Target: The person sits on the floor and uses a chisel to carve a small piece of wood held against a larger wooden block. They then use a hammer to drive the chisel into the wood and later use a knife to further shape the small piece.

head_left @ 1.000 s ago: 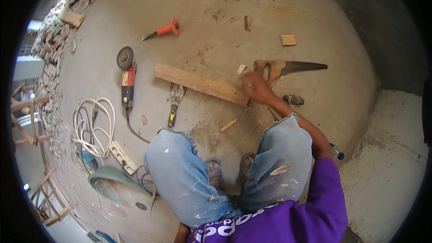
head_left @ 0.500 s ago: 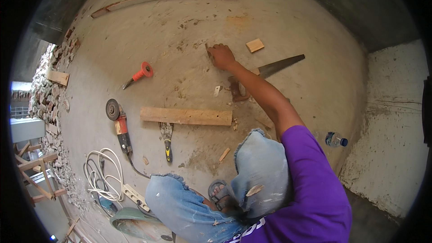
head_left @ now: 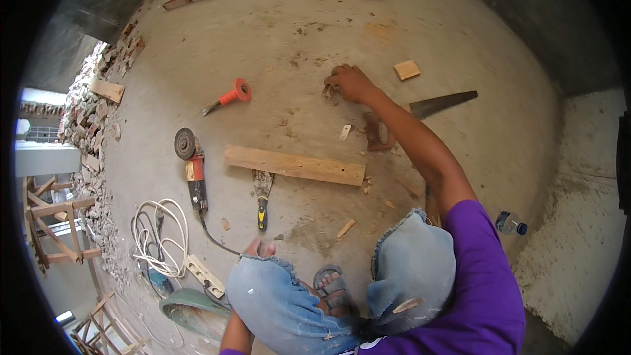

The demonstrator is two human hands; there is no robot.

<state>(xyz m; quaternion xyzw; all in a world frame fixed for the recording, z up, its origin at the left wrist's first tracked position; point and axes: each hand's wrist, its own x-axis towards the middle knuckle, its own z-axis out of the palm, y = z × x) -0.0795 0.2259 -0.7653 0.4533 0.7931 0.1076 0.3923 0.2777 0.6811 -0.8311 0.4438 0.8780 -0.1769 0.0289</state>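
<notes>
In the head view, the right hand (head_left: pixel 351 83) reaches far forward over the floor (head_left: pixel 427 171), its fingers bent and drawn together around a small brown piece (head_left: pixel 328 92) that juts out on the left, below the fingertips. Whether this piece rests on the floor or is lifted off it, I cannot tell. A pale wooden block (head_left: pixel 407 70) lies near that hand, to its right, and the handsaw (head_left: pixel 444 103) lies partly behind the forearm.

The left hand (head_left: pixel 263 248) shows only in part, just past the left knee of the jeans (head_left: pixel 282 296). Its fingertips look slightly apart, but blur and the knee hide the rest, so how far the fingers open, or what they touch, I cannot tell. Nearest to it is the scraper (head_left: pixel 262 200), whose blade end meets the edge of a wooden plank (head_left: pixel 296 165); the angle grinder (head_left: pixel 195 174) lies to the left.
</notes>
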